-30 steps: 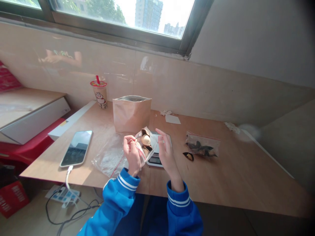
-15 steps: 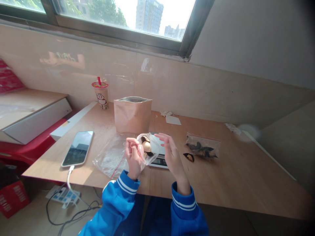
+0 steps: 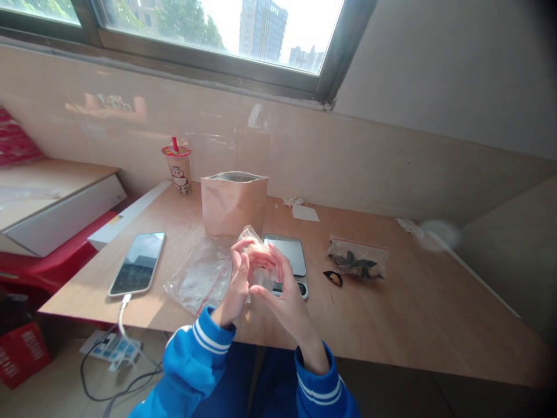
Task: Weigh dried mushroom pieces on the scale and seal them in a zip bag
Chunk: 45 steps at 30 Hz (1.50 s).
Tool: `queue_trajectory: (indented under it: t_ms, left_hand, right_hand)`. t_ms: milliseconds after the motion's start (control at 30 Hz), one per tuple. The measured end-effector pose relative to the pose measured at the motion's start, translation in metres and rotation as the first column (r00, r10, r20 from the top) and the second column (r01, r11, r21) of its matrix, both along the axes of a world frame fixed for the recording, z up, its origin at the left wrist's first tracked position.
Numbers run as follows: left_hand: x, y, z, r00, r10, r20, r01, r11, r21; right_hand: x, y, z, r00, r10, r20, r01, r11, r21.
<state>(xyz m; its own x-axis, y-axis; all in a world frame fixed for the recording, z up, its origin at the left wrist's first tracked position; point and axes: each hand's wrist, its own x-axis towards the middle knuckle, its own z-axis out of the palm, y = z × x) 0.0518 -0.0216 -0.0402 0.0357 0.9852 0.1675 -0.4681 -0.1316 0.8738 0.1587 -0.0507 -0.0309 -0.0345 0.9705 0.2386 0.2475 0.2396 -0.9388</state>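
Observation:
A small clear zip bag (image 3: 249,233) is raised just above the left edge of the kitchen scale (image 3: 292,251). My left hand (image 3: 235,281) grips it from the left. My right hand (image 3: 285,293) curves round its right side, fingers against the plastic and thumb apart below. My fingers cover most of the pale and black pieces inside. To the right of the scale lies one dark, pointed shell-like piece (image 3: 333,278). Beside that piece rests a second zip bag (image 3: 359,258) with several dark pieces in it. A larger clear plastic bag (image 3: 191,278) lies flat under my left wrist.
An open brown paper pouch (image 3: 235,203) stands behind my hands. Further left are a lidded drink cup (image 3: 179,171) with a red straw and a phone (image 3: 138,264) on a charging cable. A white paper slip (image 3: 306,212) lies near the wall.
My right hand has moved left from over the scale onto the small bag. The bag has turned, its contents are now mostly covered, and more of the scale shows.

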Motion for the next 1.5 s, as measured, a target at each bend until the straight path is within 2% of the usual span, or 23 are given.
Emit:
queue_trajectory:
  t_ms: [67, 133, 167, 233, 300, 333, 367, 433, 467, 500, 533, 633, 767, 900, 1000, 1133, 1233, 1333, 1500]
  left_hand:
    - [-0.012, -0.004, 0.004, 0.989, -0.145, -0.003, 0.145, 0.989, 0.014]
    - [-0.023, -0.007, 0.004, 0.982, -0.177, -0.066, 0.18, 0.983, 0.047]
    - [-0.028, -0.008, 0.003, 0.986, -0.125, -0.114, 0.134, 0.988, 0.077]
    - [-0.037, -0.007, 0.0, 0.974, 0.141, -0.18, -0.114, 0.982, 0.153]
    - [-0.043, -0.001, -0.004, 0.878, 0.426, -0.218, -0.389, 0.901, 0.195]
    - [-0.046, 0.004, -0.005, 0.847, 0.471, -0.248, -0.432, 0.88, 0.194]
    - [-0.048, 0.009, -0.006, 0.859, 0.426, -0.283, -0.391, 0.904, 0.174]
    - [-0.049, 0.019, -0.008, 0.942, 0.121, -0.314, -0.1, 0.992, 0.081]
    - [-0.048, 0.022, -0.009, 0.958, -0.033, -0.285, 0.043, 0.999, 0.028]
    - [-0.046, 0.025, -0.01, 0.962, -0.126, -0.241, 0.127, 0.992, -0.01]
    - [-0.043, 0.026, -0.011, 0.968, -0.156, -0.194, 0.153, 0.988, -0.034]
    - [-0.031, 0.023, -0.012, 0.994, -0.063, -0.093, 0.059, 0.997, -0.047]
    - [-0.023, 0.018, -0.007, 1.0, 0.005, -0.024, -0.006, 0.999, -0.044]
    - [-0.03, 0.021, -0.003, 0.979, 0.123, -0.161, -0.133, 0.99, -0.055]
    - [-0.039, 0.024, -0.002, 0.933, 0.157, -0.324, -0.169, 0.985, -0.012]
    - [-0.046, 0.025, -0.003, 0.903, 0.216, -0.372, -0.203, 0.976, 0.074]
    - [-0.046, 0.024, -0.006, 0.887, 0.259, -0.383, -0.252, 0.965, 0.07]
    - [-0.046, 0.024, -0.006, 0.866, 0.261, -0.427, -0.238, 0.965, 0.108]
    - [-0.053, 0.029, 0.003, 0.844, 0.36, -0.398, -0.313, 0.932, 0.181]
  right_hand:
    - [0.006, 0.003, -0.001, 0.997, 0.002, -0.075, 0.002, 0.999, 0.05]
    - [0.01, 0.005, -0.001, 0.986, -0.022, -0.165, 0.036, 0.996, 0.08]
    - [0.012, 0.006, -0.001, 0.976, -0.046, -0.211, 0.065, 0.994, 0.084]
    - [0.015, 0.008, 0.0, 0.952, -0.101, -0.29, 0.13, 0.988, 0.081]
    - [0.019, 0.008, 0.002, 0.935, -0.12, -0.332, 0.151, 0.986, 0.068]
    - [0.021, 0.007, 0.004, 0.936, -0.095, -0.34, 0.12, 0.991, 0.053]
    - [0.023, 0.007, 0.004, 0.939, -0.05, -0.341, 0.065, 0.997, 0.033]
    - [0.026, 0.006, 0.003, 0.935, 0.037, -0.353, -0.045, 0.999, -0.014]
    - [0.026, 0.007, 0.001, 0.928, 0.051, -0.368, -0.065, 0.998, -0.026]
    - [0.025, 0.007, -0.003, 0.921, 0.036, -0.387, -0.052, 0.998, -0.03]
    - [0.023, 0.008, -0.007, 0.914, 0.0, -0.405, -0.013, 0.999, -0.031]
    - [0.018, 0.011, -0.021, 0.91, -0.091, -0.405, 0.068, 0.995, -0.069]
    - [0.018, 0.009, -0.027, 0.931, 0.004, -0.365, -0.071, 0.983, -0.169]
    - [0.029, 0.003, -0.022, 0.921, 0.161, -0.354, -0.268, 0.922, -0.278]
    - [0.034, 0.001, -0.017, 0.923, 0.22, -0.317, -0.307, 0.916, -0.259]
    - [0.034, -0.002, -0.011, 0.938, 0.216, -0.27, -0.266, 0.949, -0.168]
    - [0.034, -0.001, -0.01, 0.961, 0.101, -0.259, -0.149, 0.974, -0.171]
    - [0.034, 0.001, -0.009, 0.969, -0.013, -0.246, -0.018, 0.992, -0.124]
    - [0.037, 0.002, -0.004, 0.977, -0.072, -0.2, 0.058, 0.995, -0.075]
